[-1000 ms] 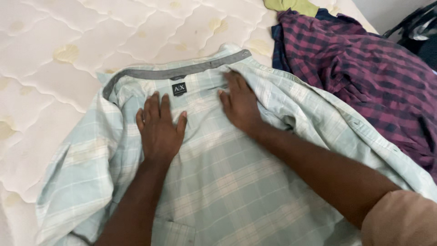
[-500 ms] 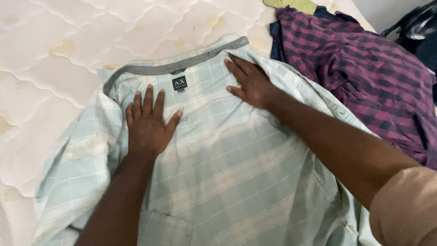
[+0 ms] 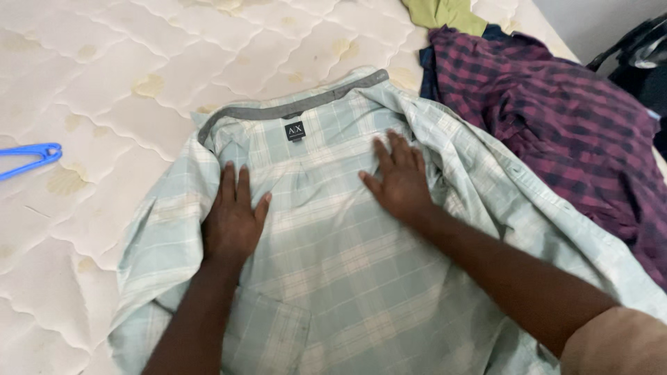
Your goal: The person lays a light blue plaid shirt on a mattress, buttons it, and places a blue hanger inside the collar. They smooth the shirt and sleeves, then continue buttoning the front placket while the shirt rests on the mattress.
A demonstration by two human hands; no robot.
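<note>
Both hands (image 3: 233,222) (image 3: 399,182) have slid lower on the pale plaid shirt (image 3: 347,278).

We see a pale mint-and-cream plaid shirt (image 3: 361,278) with a grey collar band (image 3: 292,109) and a small black neck label (image 3: 294,131). Next to it: a maroon-and-navy checked shirt (image 3: 556,132), an olive-green cloth (image 3: 445,12), a bright blue hanger (image 3: 28,157), and a cream quilted mattress (image 3: 104,76) with yellowish blotches.

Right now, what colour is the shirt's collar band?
Grey, on the pale green plaid shirt's collar band; head view.
</note>
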